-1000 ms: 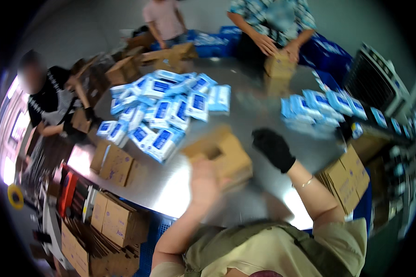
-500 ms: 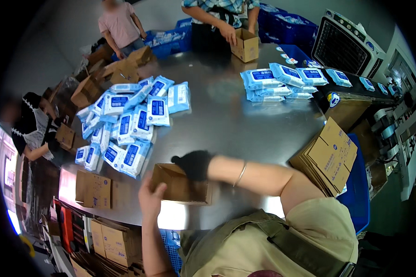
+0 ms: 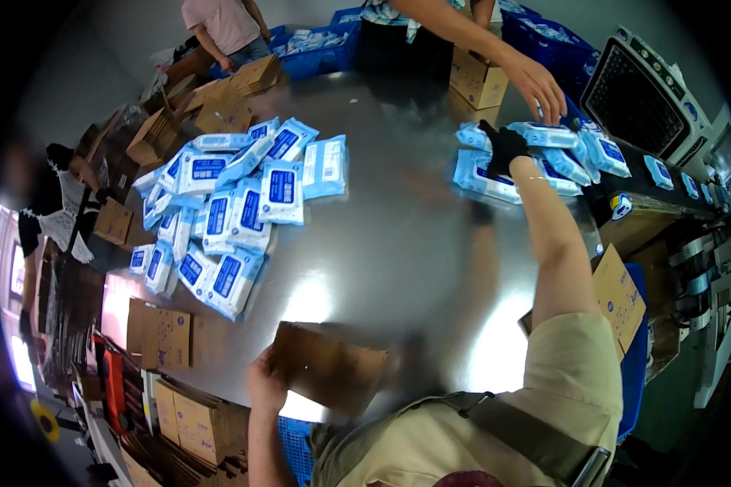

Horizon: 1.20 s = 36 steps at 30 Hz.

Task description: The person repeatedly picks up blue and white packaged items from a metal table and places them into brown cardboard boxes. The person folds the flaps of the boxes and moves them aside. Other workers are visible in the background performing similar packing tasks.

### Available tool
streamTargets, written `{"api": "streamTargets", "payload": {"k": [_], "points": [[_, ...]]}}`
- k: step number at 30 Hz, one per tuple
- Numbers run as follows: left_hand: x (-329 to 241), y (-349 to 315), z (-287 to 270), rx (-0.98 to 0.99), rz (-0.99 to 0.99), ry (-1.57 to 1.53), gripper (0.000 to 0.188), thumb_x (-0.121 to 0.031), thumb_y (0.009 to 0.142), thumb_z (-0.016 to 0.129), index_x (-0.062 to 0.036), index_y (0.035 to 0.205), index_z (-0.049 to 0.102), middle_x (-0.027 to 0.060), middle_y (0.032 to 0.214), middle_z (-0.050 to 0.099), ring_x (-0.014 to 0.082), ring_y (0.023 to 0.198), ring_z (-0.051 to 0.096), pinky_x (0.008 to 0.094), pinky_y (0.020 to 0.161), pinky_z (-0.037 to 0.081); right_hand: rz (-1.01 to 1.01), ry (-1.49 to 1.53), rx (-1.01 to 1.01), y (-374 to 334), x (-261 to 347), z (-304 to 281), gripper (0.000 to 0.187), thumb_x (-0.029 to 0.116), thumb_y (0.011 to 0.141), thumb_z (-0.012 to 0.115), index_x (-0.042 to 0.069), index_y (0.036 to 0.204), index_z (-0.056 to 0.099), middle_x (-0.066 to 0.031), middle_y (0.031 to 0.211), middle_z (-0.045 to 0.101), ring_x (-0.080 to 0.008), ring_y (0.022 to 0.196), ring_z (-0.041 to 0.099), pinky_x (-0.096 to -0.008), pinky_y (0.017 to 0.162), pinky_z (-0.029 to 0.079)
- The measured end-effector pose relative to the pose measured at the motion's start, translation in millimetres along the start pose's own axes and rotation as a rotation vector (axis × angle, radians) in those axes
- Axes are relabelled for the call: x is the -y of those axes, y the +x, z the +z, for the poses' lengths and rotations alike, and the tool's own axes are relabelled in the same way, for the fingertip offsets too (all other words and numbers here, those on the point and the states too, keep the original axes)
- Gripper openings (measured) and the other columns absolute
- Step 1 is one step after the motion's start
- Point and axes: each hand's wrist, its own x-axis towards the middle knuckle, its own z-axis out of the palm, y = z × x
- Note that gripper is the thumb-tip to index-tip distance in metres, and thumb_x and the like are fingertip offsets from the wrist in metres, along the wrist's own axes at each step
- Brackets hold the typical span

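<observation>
Cardboard fills the lower middle of the frame: a brown carton (image 3: pixel 329 367), blurred, tilted over the near edge of the steel counter (image 3: pixel 398 252), with the person's bare left hand (image 3: pixel 266 383) clamped on its left end. The two hands are well apart — the right hand (image 3: pixel 504 146), in a black glove, is stretched far out to the upper right, its fingers closed down on the near side of a heap of blue wipe packs (image 3: pixel 544 154). Whether it has actually gripped one pack or only presses on the heap, I cannot tell from here.

Just above that heap a second person's bare hand (image 3: pixel 536 85) reaches in from the top edge, fingers spread over the same packs, and behind it a small open box (image 3: pixel 477 79) stands on the counter. A much bigger spread of the same blue-and-white packs (image 3: pixel 227 211) covers the left centre of the counter, overlapping one another. Stacks of flattened cartons (image 3: pixel 166 337) sit at the lower left — more lie at the upper left (image 3: pixel 235 85), near a person in a pink top (image 3: pixel 219 24). Blue crates (image 3: pixel 317 49) line the far edge at the top, and a grey machine (image 3: pixel 642 97) stands at the upper right.
</observation>
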Motion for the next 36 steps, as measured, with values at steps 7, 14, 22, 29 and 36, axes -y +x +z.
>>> {"api": "streamTargets", "payload": {"k": [7, 14, 22, 29, 36], "points": [[3, 11, 1, -0.004, 0.063, 0.211, 0.028, -0.001, 0.081, 0.048, 0.0032, 0.107, 0.059, 0.0201, 0.086, 0.066, 0.0269, 0.082, 0.066, 0.0326, 0.072, 0.048, -0.287, 0.053, -0.277, -158, 86, 29, 0.097, 0.039, 0.059, 0.072, 0.022, 0.142, 0.027, -0.0195, 0.119, 0.053, -0.0377, 0.105, 0.056, -0.0439, 0.091, 0.045], [11, 16, 1, -0.051, 0.121, 0.201, 0.030, -0.007, 0.081, 0.049, 0.0025, 0.107, 0.060, 0.0251, 0.084, 0.062, 0.0379, 0.081, 0.062, 0.0391, 0.073, 0.047, -0.175, 0.670, 0.270, -159, 60, 8, 0.092, 0.040, 0.058, 0.077, 0.013, 0.136, 0.036, -0.0206, 0.112, 0.059, -0.0370, 0.105, 0.056, -0.0428, 0.091, 0.044], [-14, -5, 6, 0.023, 0.179, 0.541, 0.028, -0.008, 0.081, 0.052, 0.0003, 0.107, 0.059, 0.0244, 0.085, 0.062, 0.0399, 0.083, 0.060, 0.0461, 0.077, 0.046, -0.122, 0.390, 0.124, -171, 102, -1, 0.105, 0.040, 0.058, 0.076, 0.020, 0.144, 0.020, -0.0222, 0.125, 0.051, -0.0378, 0.110, 0.054, -0.0418, 0.093, 0.045], [-7, -26, -2, 0.048, 0.123, 0.627, 0.028, -0.006, 0.080, 0.053, 0.0010, 0.107, 0.059, 0.0242, 0.081, 0.063, 0.0401, 0.080, 0.060, 0.0468, 0.074, 0.047, 0.043, 0.329, 0.197, -279, 100, 5, 0.117, 0.040, 0.051, 0.081, 0.014, 0.145, 0.017, -0.0248, 0.126, 0.047, -0.0401, 0.107, 0.054, -0.0443, 0.093, 0.044], [-6, -12, 9, 0.004, 0.247, 0.598, 0.021, -0.007, 0.076, 0.053, -0.0003, 0.094, 0.062, 0.0230, 0.078, 0.062, 0.0402, 0.078, 0.060, 0.0467, 0.072, 0.047, 0.058, 0.755, -0.120, -234, 44, 38, 0.094, 0.029, 0.055, 0.081, 0.008, 0.135, 0.037, -0.0201, 0.124, 0.053, -0.0357, 0.113, 0.052, -0.0402, 0.095, 0.042]]}}
